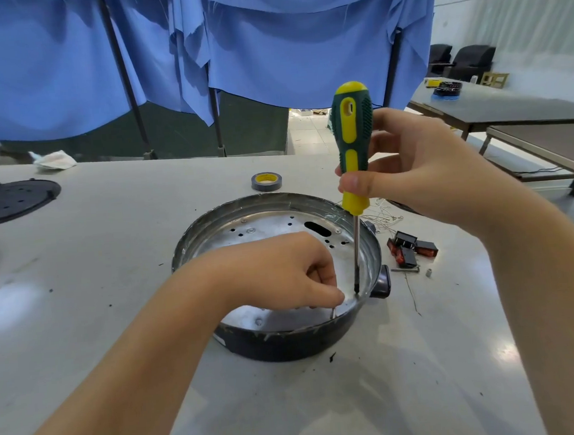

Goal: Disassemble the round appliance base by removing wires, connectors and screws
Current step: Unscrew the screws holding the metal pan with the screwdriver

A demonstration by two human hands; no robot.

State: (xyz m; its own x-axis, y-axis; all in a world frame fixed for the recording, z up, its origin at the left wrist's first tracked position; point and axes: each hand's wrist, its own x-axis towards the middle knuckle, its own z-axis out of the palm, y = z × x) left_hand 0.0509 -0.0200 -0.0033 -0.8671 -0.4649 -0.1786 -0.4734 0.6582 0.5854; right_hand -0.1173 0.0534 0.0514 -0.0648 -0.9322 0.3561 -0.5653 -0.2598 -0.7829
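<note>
The round appliance base [278,276], a shallow dark-walled pan with a shiny perforated metal floor, sits on the pale counter [111,265] and serves as the landmark here. Far to its left, at the counter's edge, lies a black perforated disc [9,201], and behind that a crumpled white cloth [55,160]. Reaching into the base from the near left, the left hand [283,272] has its fingers curled down, pinching a small metal pin or screw [333,312] against the floor near the front rim. Just behind the base stands a roll of grey tape [266,181] with a yellow core. Over the base's right side, the right hand [409,170] is wrapped around the green-and-yellow handle of a screwdriver [354,150], held nearly upright, its tip meeting the floor just inside the right wall, close beside the left fingertips. To the right of the base, on the counter, lie thin pale wires [381,215], a cluster of black and red connectors [410,250], a loose bolt [404,270] and a tiny metal spacer [428,272].
</note>
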